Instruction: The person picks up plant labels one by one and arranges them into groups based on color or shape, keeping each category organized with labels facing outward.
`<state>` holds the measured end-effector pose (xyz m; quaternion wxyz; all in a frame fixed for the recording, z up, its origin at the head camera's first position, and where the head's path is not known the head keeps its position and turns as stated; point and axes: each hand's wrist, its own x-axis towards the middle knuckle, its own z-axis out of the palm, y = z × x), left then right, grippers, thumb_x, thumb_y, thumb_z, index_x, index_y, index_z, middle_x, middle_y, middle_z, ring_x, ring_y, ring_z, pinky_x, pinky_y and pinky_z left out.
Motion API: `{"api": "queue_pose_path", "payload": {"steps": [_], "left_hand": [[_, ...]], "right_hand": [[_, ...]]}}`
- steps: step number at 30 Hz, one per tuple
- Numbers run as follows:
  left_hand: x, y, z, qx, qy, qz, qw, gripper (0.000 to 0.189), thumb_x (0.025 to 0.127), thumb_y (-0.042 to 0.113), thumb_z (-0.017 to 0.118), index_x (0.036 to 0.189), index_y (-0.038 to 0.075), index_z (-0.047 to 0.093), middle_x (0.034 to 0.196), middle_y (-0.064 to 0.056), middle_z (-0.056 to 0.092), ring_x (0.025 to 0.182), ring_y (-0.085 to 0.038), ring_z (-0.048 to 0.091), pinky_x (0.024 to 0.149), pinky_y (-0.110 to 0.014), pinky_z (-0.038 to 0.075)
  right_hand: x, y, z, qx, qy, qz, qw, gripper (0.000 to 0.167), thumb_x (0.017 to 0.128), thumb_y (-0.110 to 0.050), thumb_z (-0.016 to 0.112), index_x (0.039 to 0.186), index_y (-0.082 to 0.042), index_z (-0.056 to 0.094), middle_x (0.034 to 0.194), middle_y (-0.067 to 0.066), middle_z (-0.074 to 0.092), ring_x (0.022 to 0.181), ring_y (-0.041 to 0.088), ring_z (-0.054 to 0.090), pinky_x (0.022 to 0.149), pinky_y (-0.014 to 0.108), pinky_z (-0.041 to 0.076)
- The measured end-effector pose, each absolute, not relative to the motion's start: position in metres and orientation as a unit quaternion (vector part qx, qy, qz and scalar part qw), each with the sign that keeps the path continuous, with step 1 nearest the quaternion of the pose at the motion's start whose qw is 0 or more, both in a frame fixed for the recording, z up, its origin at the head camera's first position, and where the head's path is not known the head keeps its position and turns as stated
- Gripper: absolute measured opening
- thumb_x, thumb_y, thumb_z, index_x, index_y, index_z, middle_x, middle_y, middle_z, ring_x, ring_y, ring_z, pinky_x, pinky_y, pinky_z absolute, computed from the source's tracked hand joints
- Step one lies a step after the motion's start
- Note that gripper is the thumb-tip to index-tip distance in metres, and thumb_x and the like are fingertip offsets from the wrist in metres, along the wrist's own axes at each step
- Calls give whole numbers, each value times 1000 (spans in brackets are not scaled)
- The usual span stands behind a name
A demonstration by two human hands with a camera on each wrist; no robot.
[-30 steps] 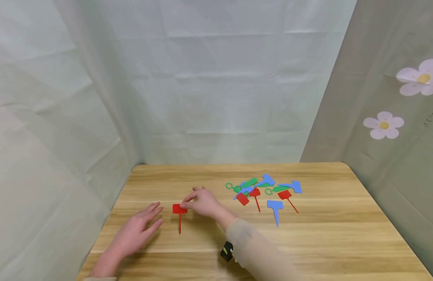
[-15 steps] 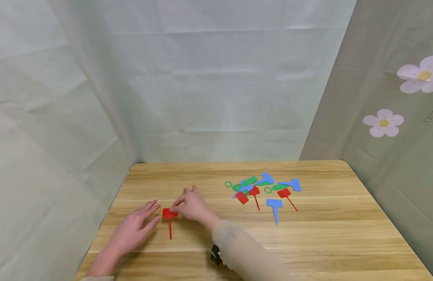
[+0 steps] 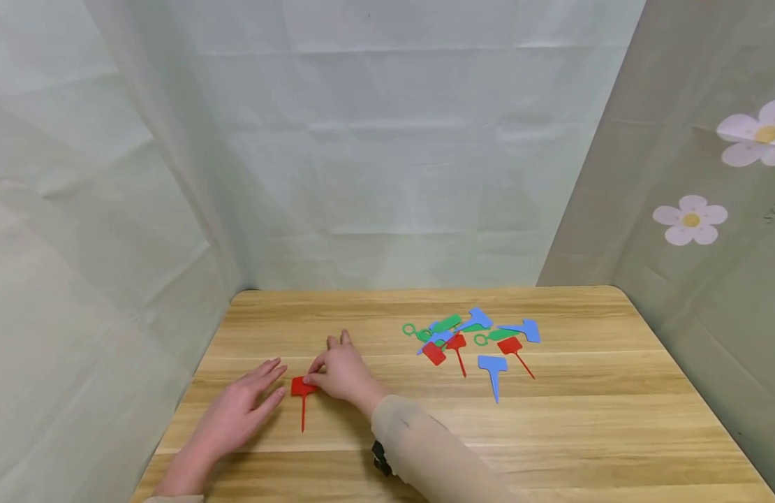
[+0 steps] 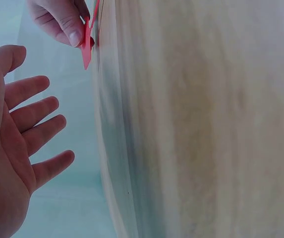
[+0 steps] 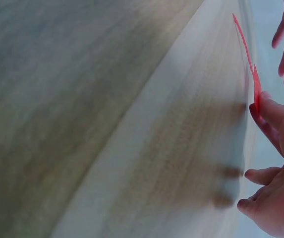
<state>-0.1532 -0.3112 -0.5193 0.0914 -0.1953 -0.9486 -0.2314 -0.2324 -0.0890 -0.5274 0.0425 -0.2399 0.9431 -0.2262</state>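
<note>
My right hand [image 3: 342, 374] pinches a red plant label [image 3: 301, 387] by a corner of its flat head, thumb on one face and a finger on the other. The label's thin stem points toward me, low over the wooden table. In the right wrist view the red label [image 5: 256, 87] shows almost edge-on between thumb and fingertip. To its left, my left hand [image 3: 243, 404] is spread with nothing in it, its fingertips a short way from the label's head. The left wrist view shows that left hand [image 4: 18, 124] with fingers apart, below the right hand [image 4: 62, 20].
A loose pile of labels lies right of centre on the wooden table [image 3: 582, 433]: green ones with ring ends [image 3: 447, 323], blue T-shaped ones [image 3: 493, 367] and red ones [image 3: 510, 346]. A black object [image 3: 380, 458] shows beside the right sleeve. Pale cloth walls enclose the table.
My right hand has carried the red label left and a little toward me, closer to the left hand. The left hand has barely moved, and the pile lies as before.
</note>
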Motion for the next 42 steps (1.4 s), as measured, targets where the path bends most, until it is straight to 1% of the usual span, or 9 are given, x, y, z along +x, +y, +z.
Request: {"api": "queue_pose_path", "payload": {"steps": [4, 11, 19, 23, 30, 34, 38, 42], "left_hand": [[-153, -311, -518, -195, -949, -232, 91, 46, 106, 23, 70, 146, 2, 65, 155, -21, 57, 140, -44, 56, 111, -64, 46], [-153, -312, -516, -193, -950, -230, 88, 47, 106, 26, 69, 147, 4, 65, 155, -19, 57, 140, -42, 56, 111, -64, 47], [-151, -311, -515, -193, -950, -231, 85, 46, 107, 26, 68, 148, 5, 65, 156, -18, 56, 140, -42, 57, 111, -64, 46], [-151, -311, -516, -196, -949, -229, 89, 46, 106, 25, 69, 147, 4, 65, 155, -18, 57, 139, -41, 58, 111, -63, 47], [-151, -311, -517, -197, -949, -231, 87, 46, 106, 25, 69, 147, 4, 65, 155, -18, 57, 140, -41, 57, 111, -62, 47], [-151, -310, -517, -200, -951, -219, 80, 47, 105, 25, 71, 146, 2, 65, 155, -19, 57, 141, -42, 56, 112, -63, 46], [-150, -307, -517, -206, -953, -210, 69, 51, 103, 25, 73, 146, -2, 64, 154, -20, 56, 142, -43, 54, 114, -62, 44], [-149, -304, -518, -221, -951, -207, 56, 55, 102, 25, 75, 146, -5, 62, 154, -21, 56, 144, -45, 51, 115, -63, 41]], "right_hand": [[-234, -91, -528, -236, 947, -215, 39, 19, 97, -50, 77, 95, -33, 86, 157, 20, 53, 155, 51, 31, 127, 50, 31], [-233, -95, -530, -233, 953, -190, 30, 21, 98, -53, 75, 93, -35, 84, 159, 18, 53, 156, 49, 31, 128, 49, 29], [-231, -93, -530, -229, 953, -197, 28, 21, 98, -50, 76, 90, -31, 81, 157, 18, 54, 156, 51, 30, 128, 51, 29], [-231, -92, -532, -226, 954, -195, 25, 21, 98, -50, 77, 89, -31, 80, 156, 18, 55, 155, 51, 31, 128, 50, 29], [-230, -91, -530, -218, 956, -192, 28, 22, 99, -50, 76, 91, -30, 80, 157, 19, 55, 156, 51, 29, 128, 50, 28], [-230, -89, -532, -221, 956, -194, 22, 23, 100, -49, 74, 94, -29, 82, 156, 19, 56, 155, 52, 30, 129, 50, 27], [-233, -82, -534, -235, 953, -193, 1, 22, 102, -45, 72, 96, -27, 83, 147, 18, 63, 152, 50, 37, 129, 51, 25], [-235, -70, -536, -242, 949, -204, -11, 23, 105, -41, 70, 100, -24, 84, 144, 20, 65, 151, 51, 39, 129, 52, 24]]}}
